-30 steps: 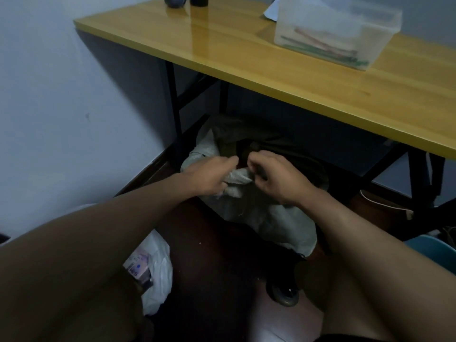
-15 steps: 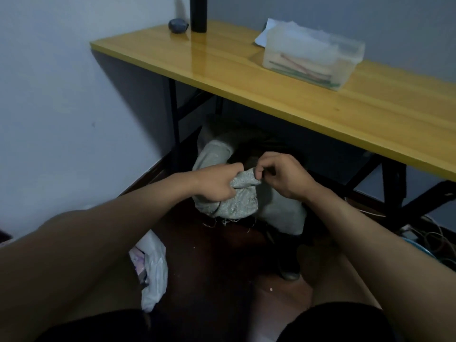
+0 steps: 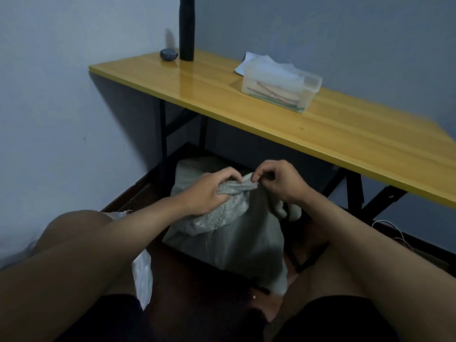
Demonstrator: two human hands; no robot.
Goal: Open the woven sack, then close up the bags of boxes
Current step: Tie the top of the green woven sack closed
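A grey-white woven sack [image 3: 237, 243] stands on the dark floor, partly under the yellow table [image 3: 320, 129]. Its bunched top is gathered between both hands. My left hand [image 3: 209, 193] grips the twisted neck of the sack from the left. My right hand [image 3: 278, 181] pinches the top edge of the sack between thumb and fingers. What is inside the sack is hidden. A white plastic bag [image 3: 143, 277] lies on the floor by my left knee, mostly covered by my left forearm.
On the table stand a clear plastic box [image 3: 281, 87] with thin sticks and paper, a black cylinder [image 3: 187, 28] and a small dark round object [image 3: 168, 55]. Black table legs [image 3: 162, 139] flank the sack. White cables [image 3: 394, 230] lie at the right.
The view has tilted up and pulled back. The sack has come out from under the table toward me and stands taller. Both hands keep hold of its top.
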